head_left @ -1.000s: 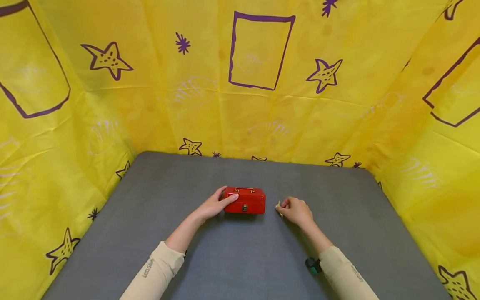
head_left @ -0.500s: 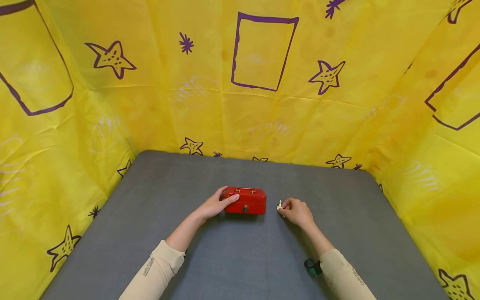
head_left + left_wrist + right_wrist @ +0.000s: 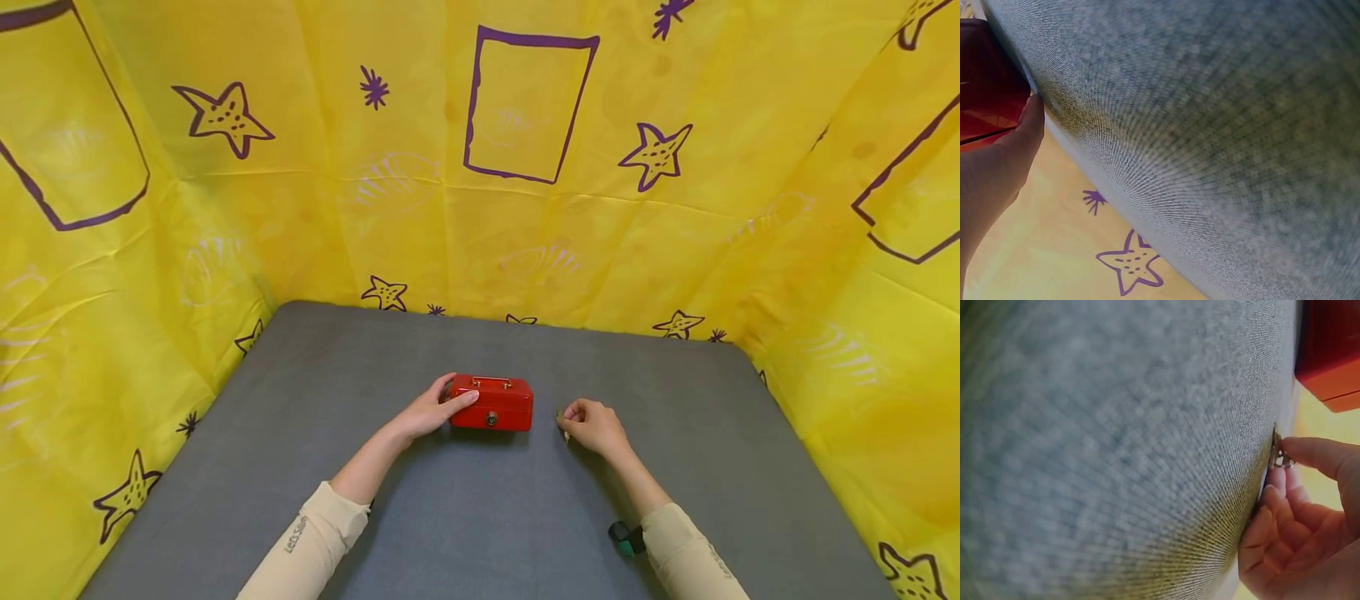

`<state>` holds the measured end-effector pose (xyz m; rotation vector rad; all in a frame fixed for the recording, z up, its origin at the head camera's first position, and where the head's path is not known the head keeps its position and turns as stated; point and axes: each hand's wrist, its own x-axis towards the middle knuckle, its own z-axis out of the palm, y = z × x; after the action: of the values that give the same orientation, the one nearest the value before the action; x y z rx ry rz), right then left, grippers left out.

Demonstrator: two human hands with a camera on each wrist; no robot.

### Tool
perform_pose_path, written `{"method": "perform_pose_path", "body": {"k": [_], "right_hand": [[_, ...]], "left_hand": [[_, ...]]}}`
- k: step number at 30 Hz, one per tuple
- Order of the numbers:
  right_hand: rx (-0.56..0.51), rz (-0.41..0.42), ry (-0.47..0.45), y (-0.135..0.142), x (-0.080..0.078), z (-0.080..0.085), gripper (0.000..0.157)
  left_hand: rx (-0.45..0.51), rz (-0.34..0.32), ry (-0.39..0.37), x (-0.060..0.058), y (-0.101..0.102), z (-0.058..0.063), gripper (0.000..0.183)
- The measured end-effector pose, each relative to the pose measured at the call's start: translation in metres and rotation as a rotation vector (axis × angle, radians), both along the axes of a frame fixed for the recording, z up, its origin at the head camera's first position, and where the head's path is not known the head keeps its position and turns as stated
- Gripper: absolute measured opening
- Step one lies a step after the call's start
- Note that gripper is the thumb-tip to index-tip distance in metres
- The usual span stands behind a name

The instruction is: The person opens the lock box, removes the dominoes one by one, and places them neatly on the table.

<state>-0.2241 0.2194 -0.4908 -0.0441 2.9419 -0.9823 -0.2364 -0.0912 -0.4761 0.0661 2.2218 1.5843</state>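
Observation:
A small red cash box [image 3: 491, 410] with a folding handle on its lid and a round lock in front stands closed on the grey table. My left hand [image 3: 433, 410] grips its left end, thumb across the front edge of the lid; the other fingers are mostly hidden behind the box. In the left wrist view the thumb lies along the red box [image 3: 988, 81]. To the right of the box, my right hand [image 3: 596, 425] pinches small metal keys [image 3: 1275, 447] between thumb and fingers, low by the cloth. How many keys there are is hard to tell.
Grey cloth covers the table [image 3: 480, 517]. Yellow fabric walls [image 3: 390, 225] with purple drawings rise at the back and both sides. A dark wrist device [image 3: 626, 537] sits by the right sleeve.
The keys have turned in my right fingers: the pale, light-catching shape of half a second ago now looks thin and dark. My left hand and the box have stayed in place.

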Motion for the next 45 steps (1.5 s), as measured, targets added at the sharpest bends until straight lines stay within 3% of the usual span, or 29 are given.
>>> {"method": "perform_pose_path", "body": {"k": [8, 17, 31, 45], "right_hand": [[-0.06, 0.008, 0.031, 0.001, 0.004, 0.002, 0.015], [-0.149, -0.032, 0.005, -0.005, 0.012, 0.009, 0.015], [-0.25, -0.052, 0.052, -0.019, 0.028, 0.031, 0.014], [-0.32, -0.004, 0.072, -0.039, 0.042, 0.043, 0.012]], "left_hand": [[0.0, 0.0, -0.012, -0.001, -0.001, -0.002, 0.09], [-0.006, 0.0, -0.008, 0.0, -0.001, -0.003, 0.089], [0.004, 0.005, -0.003, -0.001, -0.001, -0.003, 0.088], [-0.004, 0.006, -0.009, -0.001, -0.001, -0.003, 0.089]]}}
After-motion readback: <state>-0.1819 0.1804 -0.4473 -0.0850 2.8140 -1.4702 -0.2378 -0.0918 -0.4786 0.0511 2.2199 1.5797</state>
